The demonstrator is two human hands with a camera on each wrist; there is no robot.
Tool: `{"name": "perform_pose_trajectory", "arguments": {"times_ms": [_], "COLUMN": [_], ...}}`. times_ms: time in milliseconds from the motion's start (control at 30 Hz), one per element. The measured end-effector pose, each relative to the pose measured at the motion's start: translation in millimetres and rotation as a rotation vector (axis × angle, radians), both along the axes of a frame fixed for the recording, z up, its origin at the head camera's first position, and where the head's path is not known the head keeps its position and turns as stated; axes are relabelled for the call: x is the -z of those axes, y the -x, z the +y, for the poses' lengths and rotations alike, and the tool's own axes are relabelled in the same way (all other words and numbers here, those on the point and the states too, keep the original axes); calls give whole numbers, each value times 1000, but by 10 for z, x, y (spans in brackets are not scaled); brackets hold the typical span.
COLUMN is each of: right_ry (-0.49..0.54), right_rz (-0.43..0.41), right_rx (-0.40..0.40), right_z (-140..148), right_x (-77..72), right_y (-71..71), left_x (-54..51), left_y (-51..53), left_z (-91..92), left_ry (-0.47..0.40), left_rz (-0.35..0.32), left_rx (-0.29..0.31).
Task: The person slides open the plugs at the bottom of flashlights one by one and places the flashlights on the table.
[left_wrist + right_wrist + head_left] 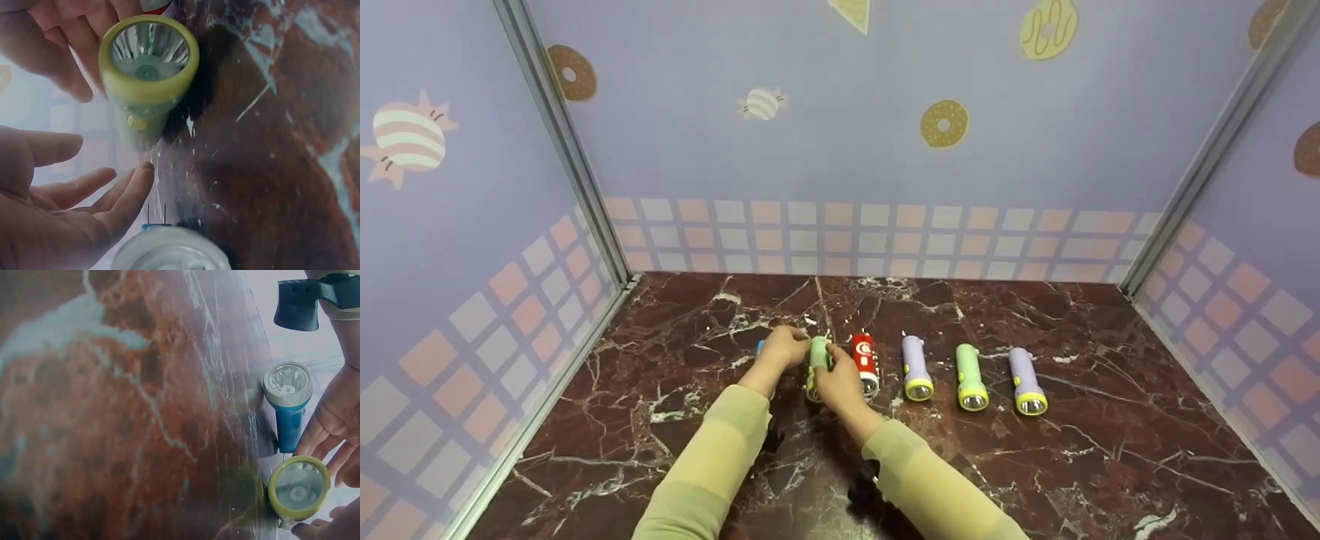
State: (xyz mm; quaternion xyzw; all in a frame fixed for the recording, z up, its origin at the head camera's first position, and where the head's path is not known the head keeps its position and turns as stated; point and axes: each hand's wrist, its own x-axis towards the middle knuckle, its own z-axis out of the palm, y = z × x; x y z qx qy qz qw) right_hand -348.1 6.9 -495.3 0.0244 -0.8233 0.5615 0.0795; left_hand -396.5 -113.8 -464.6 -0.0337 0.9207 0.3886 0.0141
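The green flashlight (817, 358) is being flanked by a loosely spread left hand (784, 348) and right hand (841, 379); rolling is being risked through any uneven nudge

Green flashlight (818, 354) — yellow rim (151, 91); tabletop (1035, 480) — dark red, white-veined.
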Motion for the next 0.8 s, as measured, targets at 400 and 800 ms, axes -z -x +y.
{"name": "perform_pose_trajectory", "arguments": {"times_ms": [400,800], "right_ry": [-50,-58], "right_rz": [-17,23], "right_rx": [-31,-51], "right_z": [11,-7], "right_x": [35,80], "right_y": [-2,-45], "left_x": [116,151], "left_y": [24,10], "left_z": [116,142], "left_ry": [-61,-190], "left_rz": [-3,-77], "left_rx": [-38,-45]}}
